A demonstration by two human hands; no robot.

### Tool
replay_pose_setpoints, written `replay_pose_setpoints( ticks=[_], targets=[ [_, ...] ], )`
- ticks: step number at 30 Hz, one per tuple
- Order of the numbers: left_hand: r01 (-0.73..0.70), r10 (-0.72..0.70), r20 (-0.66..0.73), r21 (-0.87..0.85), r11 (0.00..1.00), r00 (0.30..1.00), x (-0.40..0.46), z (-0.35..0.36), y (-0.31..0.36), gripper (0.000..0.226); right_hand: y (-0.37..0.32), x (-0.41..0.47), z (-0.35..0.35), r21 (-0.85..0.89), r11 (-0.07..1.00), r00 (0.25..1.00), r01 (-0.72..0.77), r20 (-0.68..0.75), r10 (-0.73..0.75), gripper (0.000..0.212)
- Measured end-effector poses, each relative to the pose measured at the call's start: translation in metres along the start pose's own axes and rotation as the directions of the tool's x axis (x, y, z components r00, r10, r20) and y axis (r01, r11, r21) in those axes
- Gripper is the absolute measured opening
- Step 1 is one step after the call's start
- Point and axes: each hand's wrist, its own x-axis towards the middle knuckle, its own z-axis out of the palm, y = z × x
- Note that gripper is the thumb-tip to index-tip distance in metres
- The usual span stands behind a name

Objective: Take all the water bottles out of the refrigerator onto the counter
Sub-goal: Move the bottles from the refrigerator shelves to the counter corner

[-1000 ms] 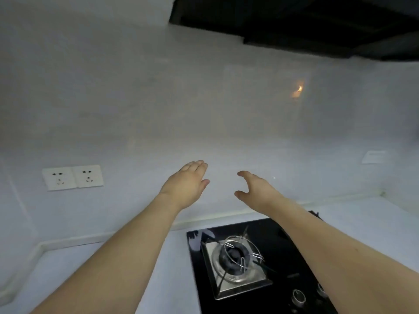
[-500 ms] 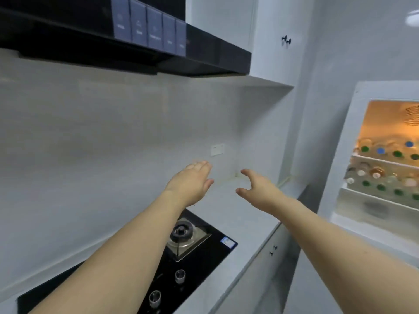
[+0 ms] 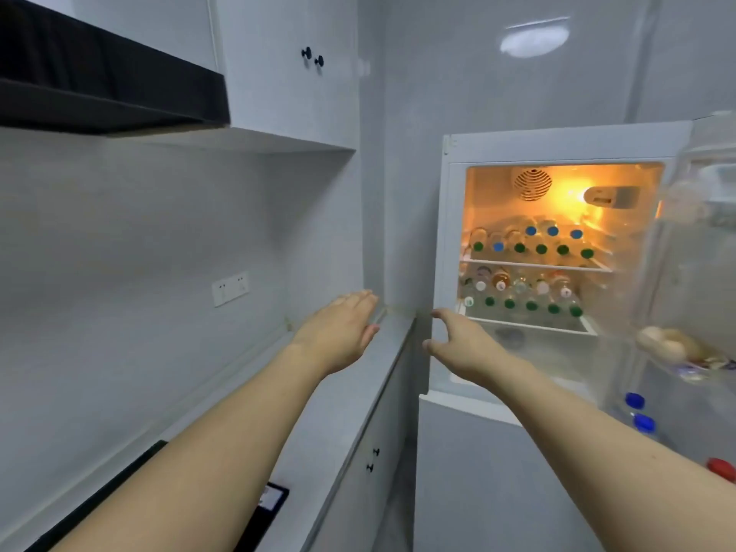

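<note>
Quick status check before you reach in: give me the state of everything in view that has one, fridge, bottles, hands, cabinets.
refrigerator: door open, interior light on.
water bottles: lying cap-outward on two shelves, none removed yet.
door-rack bottles: upright in the open door.
left hand: open, fingers straight, holding nothing.
right hand: open, thumb spread, holding nothing.
counter: no bottles on it.
upper cabinet: doors closed.

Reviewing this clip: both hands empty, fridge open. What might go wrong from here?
1. Bottles lie stacked on their sides on the shelf; pulling one may send its neighbours rolling out.
2. The counter is narrow, so bottles set near its edge could fall.
3. Door bottles are easily missed.
</note>
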Motion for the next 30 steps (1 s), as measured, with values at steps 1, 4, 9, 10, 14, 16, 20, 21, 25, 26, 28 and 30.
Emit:
replay_pose_setpoints(
  ticks=[1,4,9,10,14,16,20,21,25,26,28,30],
  targets=[
    [-0.026,0.026,-0.004,0.000,1.000,1.000,0.017,0.007,0.000,0.052,0.010,0.013,-0.001,0.004,1.000,1.000,-0.017,-0.009,0.017,0.058],
    [-0.090,0.090,-0.019,-0.014,0.996,0.996,0.078,0.023,-0.005,0.053,0.034,0.054,-0.009,0.026,0.997,0.997,-0.071,-0.041,0.072,0.057],
    [-0.147,0.140,-0.082,-0.079,0.986,0.987,0.175,0.035,-0.009,0.055,0.062,0.122,-0.045,-0.026,0.991,0.983,-0.129,-0.137,0.124,0.058],
    [-0.165,0.156,-0.095,-0.095,0.982,0.983,0.196,0.039,-0.007,0.054,0.068,0.138,-0.053,-0.031,0.991,0.979,-0.133,-0.160,0.127,0.054],
    [-0.245,0.230,-0.121,-0.131,0.961,0.966,0.254,0.057,0.013,0.051,0.095,0.170,-0.072,0.000,0.988,0.961,-0.153,-0.234,0.149,0.045],
    [-0.286,0.269,-0.126,-0.150,0.946,0.955,0.280,0.069,0.026,0.049,0.115,0.184,-0.081,0.000,0.983,0.952,-0.182,-0.249,0.176,0.048],
    [-0.374,0.356,-0.128,-0.163,0.913,0.926,0.330,0.089,0.051,0.043,0.161,0.214,-0.100,0.053,0.952,0.906,-0.303,-0.294,0.304,0.054],
    [-0.386,0.368,-0.129,-0.166,0.908,0.921,0.343,0.094,0.057,0.042,0.172,0.223,-0.104,0.057,0.947,0.897,-0.317,-0.306,0.319,0.055],
    [-0.402,0.386,-0.120,-0.160,0.902,0.915,0.396,0.116,0.076,0.037,0.215,0.260,-0.121,0.093,0.934,0.872,-0.344,-0.336,0.355,0.058],
    [-0.401,0.386,-0.114,-0.155,0.903,0.915,0.410,0.120,0.079,0.036,0.224,0.271,-0.126,0.107,0.932,0.867,-0.346,-0.343,0.361,0.058],
    [-0.400,0.389,-0.104,-0.146,0.905,0.916,0.437,0.127,0.088,0.039,0.243,0.291,-0.137,0.098,0.935,0.861,-0.340,-0.367,0.352,0.059],
    [-0.395,0.385,-0.096,-0.117,0.911,0.918,0.469,0.133,0.096,0.042,0.265,0.315,-0.150,0.089,0.937,0.853,-0.337,-0.393,0.344,0.060]
  ],
)
